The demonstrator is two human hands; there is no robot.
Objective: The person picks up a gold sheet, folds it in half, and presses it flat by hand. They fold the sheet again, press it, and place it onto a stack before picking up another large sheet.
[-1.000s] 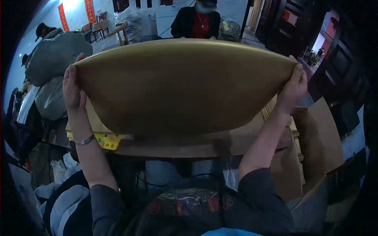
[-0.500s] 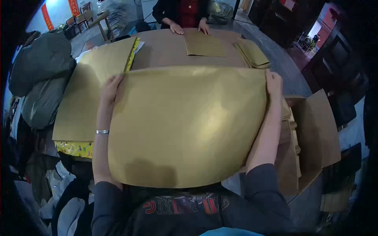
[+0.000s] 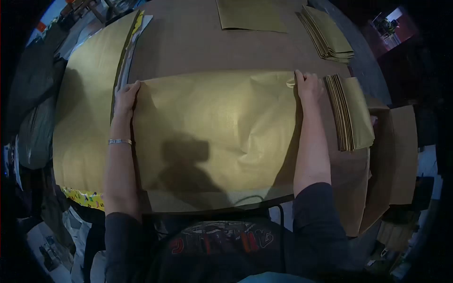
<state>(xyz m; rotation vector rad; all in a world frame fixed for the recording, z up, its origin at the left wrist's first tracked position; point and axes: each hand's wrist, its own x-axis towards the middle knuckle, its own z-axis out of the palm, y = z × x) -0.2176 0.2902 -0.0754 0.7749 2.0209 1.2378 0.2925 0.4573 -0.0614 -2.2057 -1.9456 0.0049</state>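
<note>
A large sheet of gold-brown paper (image 3: pixel 222 113) spreads across the table before me, lightly creased toward its right side. My left hand (image 3: pixel 126 97) is closed on its far left corner, thumb over the edge. At the far right corner my right hand (image 3: pixel 309 87) pinches the paper with curled fingers. The shadow of my head falls on the sheet, whose near edge reaches my body. Left of my left forearm lies a big stack of similar gold-brown sheets (image 3: pixel 89 113). Just right of my right hand sits a pile of folded gold-brown paper (image 3: pixel 356 113).
Another folded pile (image 3: pixel 330 33) lies at the table's far right, and a folded piece (image 3: pixel 250 16) at the far middle. An open cardboard box (image 3: pixel 401 155) stands at the right edge. Yellow patterned paper (image 3: pixel 82 198) shows under the left stack.
The raised, bowed sheet has come down onto the table and lies flatter. My view has tipped downward; the person across is out of frame. The near right folded pile is now uncovered.
</note>
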